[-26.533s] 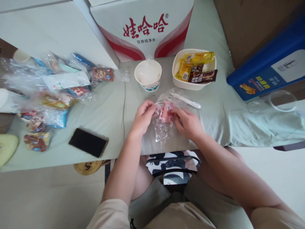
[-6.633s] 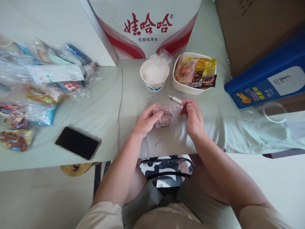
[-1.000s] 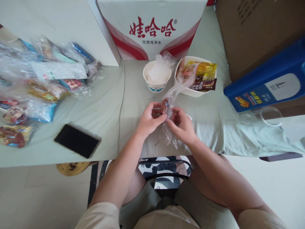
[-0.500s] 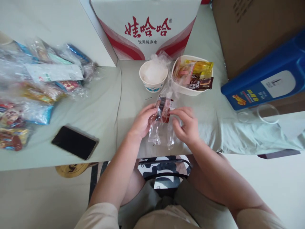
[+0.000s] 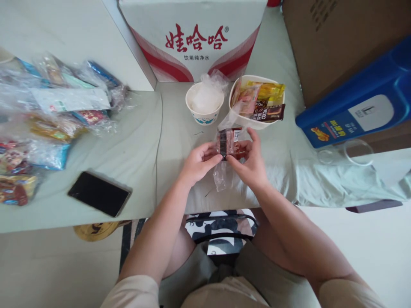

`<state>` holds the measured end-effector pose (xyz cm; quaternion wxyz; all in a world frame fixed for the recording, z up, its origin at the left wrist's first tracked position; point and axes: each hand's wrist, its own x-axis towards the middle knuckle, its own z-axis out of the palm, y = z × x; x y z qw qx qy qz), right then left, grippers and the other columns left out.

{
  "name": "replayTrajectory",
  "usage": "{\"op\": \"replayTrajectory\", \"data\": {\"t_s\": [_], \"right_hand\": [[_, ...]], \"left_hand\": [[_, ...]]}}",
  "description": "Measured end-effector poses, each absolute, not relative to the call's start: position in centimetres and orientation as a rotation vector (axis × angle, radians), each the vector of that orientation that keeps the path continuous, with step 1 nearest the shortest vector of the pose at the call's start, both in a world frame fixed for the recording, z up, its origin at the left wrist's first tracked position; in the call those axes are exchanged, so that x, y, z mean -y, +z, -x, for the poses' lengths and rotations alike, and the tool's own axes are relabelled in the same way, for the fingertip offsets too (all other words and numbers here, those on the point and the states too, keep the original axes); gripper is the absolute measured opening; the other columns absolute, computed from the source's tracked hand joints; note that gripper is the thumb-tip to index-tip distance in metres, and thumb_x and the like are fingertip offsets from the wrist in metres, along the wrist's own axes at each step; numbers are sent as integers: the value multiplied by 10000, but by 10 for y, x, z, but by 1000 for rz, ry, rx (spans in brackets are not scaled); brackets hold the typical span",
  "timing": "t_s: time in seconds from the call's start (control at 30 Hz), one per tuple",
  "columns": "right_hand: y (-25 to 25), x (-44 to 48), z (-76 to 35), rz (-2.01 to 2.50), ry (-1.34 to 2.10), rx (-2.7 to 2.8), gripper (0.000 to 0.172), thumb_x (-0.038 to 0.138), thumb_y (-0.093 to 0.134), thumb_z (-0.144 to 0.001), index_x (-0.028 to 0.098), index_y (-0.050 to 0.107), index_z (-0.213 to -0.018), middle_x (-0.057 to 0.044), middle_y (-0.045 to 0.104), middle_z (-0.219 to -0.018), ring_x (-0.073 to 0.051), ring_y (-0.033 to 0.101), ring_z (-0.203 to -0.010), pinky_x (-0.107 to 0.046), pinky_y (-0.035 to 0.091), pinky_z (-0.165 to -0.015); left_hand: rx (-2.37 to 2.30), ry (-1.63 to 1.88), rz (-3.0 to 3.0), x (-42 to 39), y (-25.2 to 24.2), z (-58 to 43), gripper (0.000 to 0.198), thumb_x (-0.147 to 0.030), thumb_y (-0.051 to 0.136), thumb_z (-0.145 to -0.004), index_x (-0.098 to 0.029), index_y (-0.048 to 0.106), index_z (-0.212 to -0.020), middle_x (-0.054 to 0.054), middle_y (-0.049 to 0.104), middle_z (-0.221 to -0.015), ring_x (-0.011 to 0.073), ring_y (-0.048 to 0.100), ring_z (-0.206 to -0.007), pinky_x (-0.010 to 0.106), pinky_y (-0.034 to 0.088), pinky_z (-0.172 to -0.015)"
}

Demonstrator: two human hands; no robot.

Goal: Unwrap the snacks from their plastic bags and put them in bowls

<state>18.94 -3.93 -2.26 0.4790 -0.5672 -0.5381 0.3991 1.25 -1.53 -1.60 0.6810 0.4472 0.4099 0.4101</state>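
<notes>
Standing farthest beyond the grip: white-and-red carton (image 5: 195,40). Nearer, ahead and right of the hands, a white bowl (image 5: 257,124) holds yellow packets (image 5: 269,90), a pinkish packet (image 5: 248,97) and dark COCOA bars (image 5: 272,112). Just left of it, a paper cup (image 5: 205,118), stuffed with crumpled clear plastic (image 5: 205,96). From where I watch, left hand (image 5: 199,164) and right hand (image 5: 252,167) clamp a clear-wrapped packet (image 5: 227,143) between them.

forearms (image 5: 160,222) angled inward, hands (image 5: 197,166) close together, thumb tips (image 5: 215,160) nearly meeting
</notes>
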Motion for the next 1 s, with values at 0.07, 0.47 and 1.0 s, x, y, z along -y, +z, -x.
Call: {"op": "replayTrajectory", "data": {"t_s": [0.07,0.47,1.0], "right_hand": [[-22,38,-191,1399,945,1329,763,319,733,-821,249,393,-1501,-43,663,-999,-207,650,-878,-397,576,-827],[-23,39,-176,1295,1103,1307,451,327,683,-804,255,467,-1193,-33,666,-988,-193,643,-810,-362,568,-743],[-23,36,-174,1118,1453,982,488,576,645,-855,276,504,-1213,-60,684,-1118,-221,683,-896,-371,592,-750]], "left_hand": [[-970,883,-1101,16,-17,-14,368,-429,826,-776,-179,761,-1038,72,793,-921,216,733,-888,340,575,-842],[-929,947,-1042,17,-13,-7,557,-646,811,-726,-185,707,-1021,81,754,-1000,223,707,-927,316,547,-823],[-983,1036,-873,14,-6,-4,236,-418,723,-771,-186,756,-803,49,732,-762,217,699,-757,333,552,-729]]}}
